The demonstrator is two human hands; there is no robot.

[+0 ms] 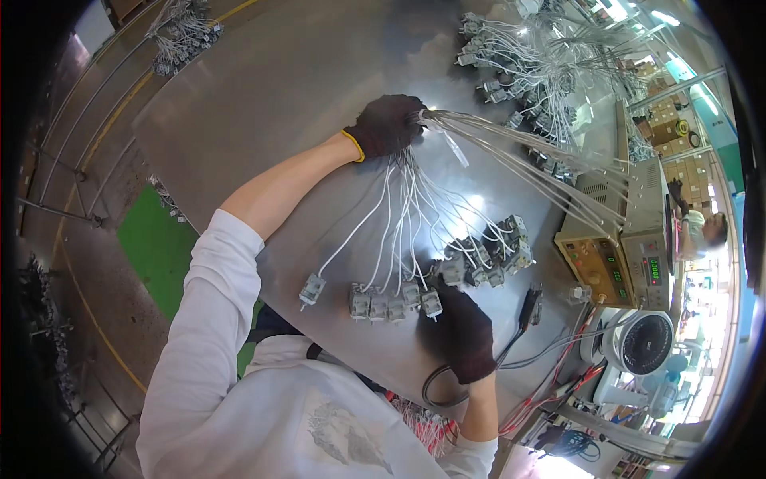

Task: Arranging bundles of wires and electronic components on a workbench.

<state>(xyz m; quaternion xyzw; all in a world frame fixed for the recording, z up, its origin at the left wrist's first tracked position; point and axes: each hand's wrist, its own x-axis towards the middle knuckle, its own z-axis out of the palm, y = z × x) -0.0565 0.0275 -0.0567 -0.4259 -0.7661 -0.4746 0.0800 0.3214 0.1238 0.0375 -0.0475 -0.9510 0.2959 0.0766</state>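
My left hand, in a dark knitted glove with a yellow cuff, is closed around a bundle of pale cables above the metal table. From under this hand, thin white leads fan out toward me and end in grey plugs. Several of these plugs lie in a row, and one plug lies apart on the left. My right hand, also gloved, has its fingertips at a grey plug beside a cluster of plugs; its fingers are partly hidden and look closed on that plug.
Large bundles of cables with grey plugs lie at the far right. Two box-shaped instruments with lit displays stand on the right, near a round black-faced device. A black cable loops beside my right wrist. Another person is at far right.
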